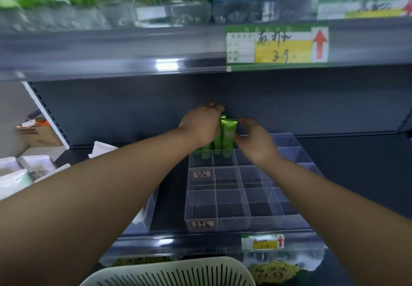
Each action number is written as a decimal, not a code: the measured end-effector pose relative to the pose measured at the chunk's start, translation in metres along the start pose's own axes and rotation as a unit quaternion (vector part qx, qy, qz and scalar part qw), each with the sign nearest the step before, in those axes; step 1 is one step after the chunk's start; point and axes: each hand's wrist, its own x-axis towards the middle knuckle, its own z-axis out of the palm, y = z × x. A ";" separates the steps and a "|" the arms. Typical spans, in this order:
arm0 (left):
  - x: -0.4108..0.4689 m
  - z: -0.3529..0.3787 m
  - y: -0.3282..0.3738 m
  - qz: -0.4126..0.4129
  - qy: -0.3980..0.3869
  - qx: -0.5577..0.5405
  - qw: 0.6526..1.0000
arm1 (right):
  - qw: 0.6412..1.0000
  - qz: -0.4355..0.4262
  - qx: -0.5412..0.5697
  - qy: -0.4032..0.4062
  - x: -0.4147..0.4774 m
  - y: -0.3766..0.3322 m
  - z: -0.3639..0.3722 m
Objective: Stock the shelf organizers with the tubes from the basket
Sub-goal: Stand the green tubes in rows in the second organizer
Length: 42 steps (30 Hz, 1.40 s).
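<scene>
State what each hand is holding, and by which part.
The left hand grips the green tubes by their upper halves, standing in the clear organizer. The right hand hovers open beside them; touch cannot be told.

1. Your tubes (pixel 227 133) are glossy green with a pale round mark.
2. The organizer (pixel 223 210) you face is clear, and its labels (pixel 203 223) are edged in red.
3. The shelf (pixel 345 163) is dark grey.
4. The price tag (pixel 276 45) you see is green and yellow, with a red arrow.
5. Your basket (pixel 174 272) is cream, patterned with slots.
</scene>
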 end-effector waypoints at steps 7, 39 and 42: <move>-0.071 -0.016 0.014 0.011 0.024 0.097 0.995 | 0.981 -0.089 -0.165 -0.051 -0.058 -0.031 0.005; -0.342 0.078 0.013 -0.109 -0.087 0.021 0.990 | 0.945 -0.010 -0.223 -0.240 -0.278 -0.029 0.086; -0.354 0.095 0.015 -0.127 -0.105 -0.009 0.986 | 0.944 0.014 -0.205 -0.257 -0.289 -0.015 0.099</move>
